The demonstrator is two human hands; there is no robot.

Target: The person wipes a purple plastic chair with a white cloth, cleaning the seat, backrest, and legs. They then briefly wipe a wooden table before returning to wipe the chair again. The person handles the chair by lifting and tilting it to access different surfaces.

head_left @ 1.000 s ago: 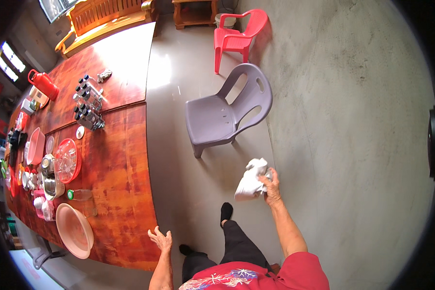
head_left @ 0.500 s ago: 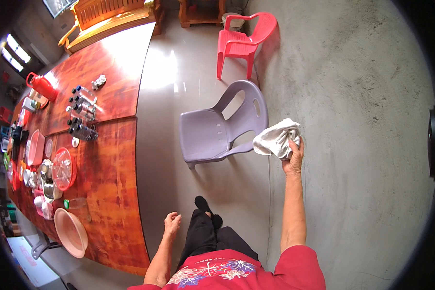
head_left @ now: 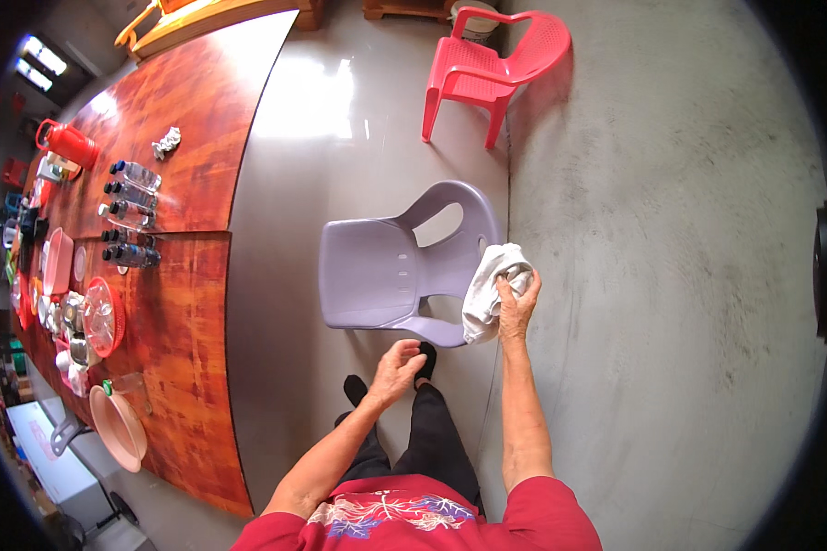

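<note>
A purple-grey plastic armchair (head_left: 377, 266) stands in front of me, its backrest to the right and its seat to the left. My right hand (head_left: 518, 310) grips a crumpled white cloth (head_left: 494, 286), which hangs over the outer side of the backrest and the near armrest. Whether the cloth presses on the plastic is hard to tell. Just short of the near armrest is my left hand (head_left: 396, 370), empty, its fingers loosely bent.
To the left, a long red-brown wooden table (head_left: 188, 358) carries several water bottles (head_left: 133, 211), a red jug (head_left: 69, 144), a red basket (head_left: 104, 317) and a pink basin (head_left: 117, 429). Farther off stand a red plastic chair (head_left: 487, 73) and a wooden bench (head_left: 188, 23).
I have stepped closer to the purple-grey chair. My right hand has brought the cloth left and slightly down to the backrest, while my left hand has risen rightward toward the near armrest.
</note>
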